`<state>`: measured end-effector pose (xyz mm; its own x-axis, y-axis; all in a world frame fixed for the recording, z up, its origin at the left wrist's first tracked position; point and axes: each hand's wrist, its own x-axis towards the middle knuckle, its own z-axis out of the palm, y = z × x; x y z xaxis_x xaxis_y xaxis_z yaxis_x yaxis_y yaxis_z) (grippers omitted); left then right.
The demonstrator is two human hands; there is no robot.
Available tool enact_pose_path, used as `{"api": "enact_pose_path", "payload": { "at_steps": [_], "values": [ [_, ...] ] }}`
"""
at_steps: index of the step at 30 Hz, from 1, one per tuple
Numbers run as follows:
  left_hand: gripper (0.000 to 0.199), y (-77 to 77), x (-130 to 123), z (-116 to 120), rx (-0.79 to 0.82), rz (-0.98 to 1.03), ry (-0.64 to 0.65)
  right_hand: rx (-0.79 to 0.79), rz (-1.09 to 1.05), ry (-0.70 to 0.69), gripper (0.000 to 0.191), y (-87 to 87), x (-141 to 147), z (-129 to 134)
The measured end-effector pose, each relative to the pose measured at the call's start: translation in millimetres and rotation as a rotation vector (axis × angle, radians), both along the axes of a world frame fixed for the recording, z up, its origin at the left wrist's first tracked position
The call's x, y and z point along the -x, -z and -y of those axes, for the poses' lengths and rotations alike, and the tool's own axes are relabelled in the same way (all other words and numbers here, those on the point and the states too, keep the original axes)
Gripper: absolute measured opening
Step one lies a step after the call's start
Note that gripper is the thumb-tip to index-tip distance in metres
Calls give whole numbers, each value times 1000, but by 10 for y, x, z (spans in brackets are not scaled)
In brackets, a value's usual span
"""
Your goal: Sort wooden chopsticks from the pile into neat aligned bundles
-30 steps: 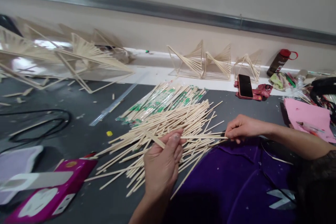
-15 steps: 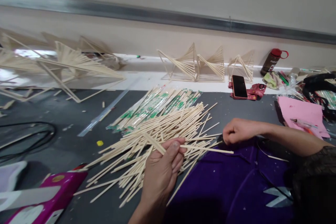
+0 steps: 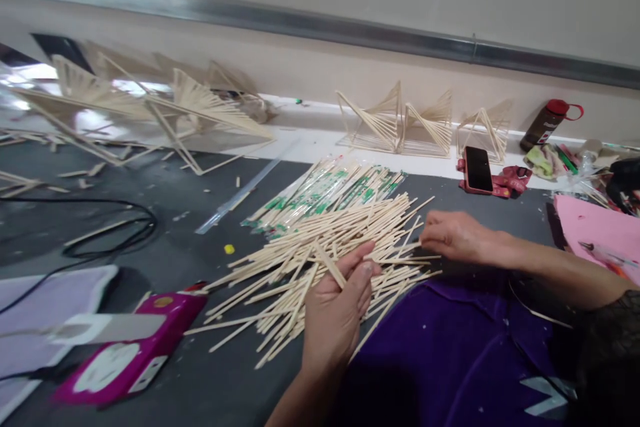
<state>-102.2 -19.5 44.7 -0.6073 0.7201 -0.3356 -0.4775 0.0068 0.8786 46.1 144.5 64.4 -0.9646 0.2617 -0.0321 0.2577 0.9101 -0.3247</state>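
A loose heap of thin wooden sticks (image 3: 300, 247) lies on the dark tabletop in front of me. Over its near side is my left hand (image 3: 335, 313), fingers closed around a few short, flat-lying wooden sticks (image 3: 330, 265) that point up and left. My right hand (image 3: 455, 237) is at the heap's right edge, its thumb and fingers pinched at the end of a wooden stick (image 3: 411, 248). The rest of that stick runs into the heap. Behind the heap are clear packs of sticks (image 3: 320, 183) with green print.
Twisted stick frames (image 3: 380, 123) stand along the white ledge; larger ones (image 3: 200, 113) are at left. A phone (image 3: 479, 170), red-capped bottle (image 3: 547, 123) and pink sheet (image 3: 595, 233) are to the right. A magenta device (image 3: 165, 327) and black cable (image 3: 145, 233) lie left. Purple cloth (image 3: 430, 353) covers my lap.
The view has turned left. My right hand has moved from a fist beside the heap to pinching at its edge. The stick that jutted right from my left hand no longer shows there.
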Motion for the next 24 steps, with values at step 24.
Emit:
{"api": "enact_pose_path", "payload": {
  "at_steps": [24],
  "values": [
    [42, 7, -77, 101, 297, -1, 171, -495, 222, 518, 42, 492, 700, -1613]
  ]
}}
